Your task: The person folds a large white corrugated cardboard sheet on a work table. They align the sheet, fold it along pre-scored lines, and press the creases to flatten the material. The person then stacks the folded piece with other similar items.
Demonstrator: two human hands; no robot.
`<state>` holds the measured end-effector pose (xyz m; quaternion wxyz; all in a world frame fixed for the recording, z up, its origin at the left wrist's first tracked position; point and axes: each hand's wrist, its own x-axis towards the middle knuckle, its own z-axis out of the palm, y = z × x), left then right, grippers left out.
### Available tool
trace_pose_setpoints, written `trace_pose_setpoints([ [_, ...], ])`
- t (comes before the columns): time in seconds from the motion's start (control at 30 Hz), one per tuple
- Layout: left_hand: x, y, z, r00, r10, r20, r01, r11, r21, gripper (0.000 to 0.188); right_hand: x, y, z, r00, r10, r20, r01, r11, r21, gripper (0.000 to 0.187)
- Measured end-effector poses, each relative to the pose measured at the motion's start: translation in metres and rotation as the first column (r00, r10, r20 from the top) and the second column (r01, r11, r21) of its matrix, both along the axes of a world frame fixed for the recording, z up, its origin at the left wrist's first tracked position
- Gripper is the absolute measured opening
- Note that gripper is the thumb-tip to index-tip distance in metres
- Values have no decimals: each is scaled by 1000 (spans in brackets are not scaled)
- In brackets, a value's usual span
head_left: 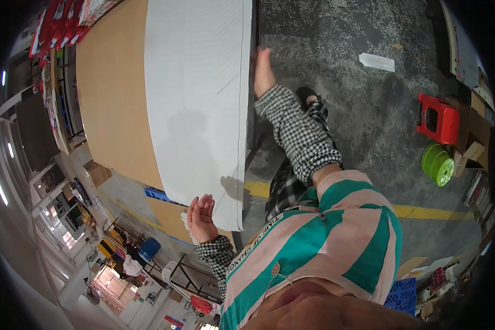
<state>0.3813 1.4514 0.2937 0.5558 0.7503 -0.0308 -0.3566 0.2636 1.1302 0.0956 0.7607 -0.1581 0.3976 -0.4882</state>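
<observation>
A long white sheet (198, 82) lies over a brown board-like surface (113, 93), with a dark line running close to its right edge. Near the sheet's lower end is my left hand (202, 220), raised with its fingers stretched up and nothing visible in them. My right hand (263, 74) is farther up, beside the sheet's right edge and seen side-on. Its fingers are blurred and partly hidden, so I cannot tell whether they grip anything. Black-and-white checked sleeves cover both forearms.
Right of the sheet is a grey concrete floor with a white strip (377, 62). A red stool (439, 119), a green spool-like object (437, 164) and cardboard boxes stand at the far right. A blue crate (400, 297) is at lower right. Shelving (66, 99) lines the left.
</observation>
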Motion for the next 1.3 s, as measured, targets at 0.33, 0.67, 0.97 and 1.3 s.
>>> trace_pose_setpoints([
  [0.33, 40, 75, 7, 994, -39, 102, 44, 998, -47, 32, 13, 73, 7, 999, -25, 36, 22, 997, 77, 91],
  [0.67, 30, 105, 5, 996, -36, 86, 38, 999, -17, 32, -11, 120, -4, 992, -93, -80, 98, 993, 58, 96],
  [0.97, 25, 96, 4, 991, -117, 64, 122, 990, -78, 29, 14, 144, 15, 996, -65, 57, 60, 995, 85, 89],
  [1.3, 29, 98, -10, 999, -47, -5, 47, 995, -83, 32, 18, 154, 68, 956, -81, 283, 40, 989, 146, 81],
])
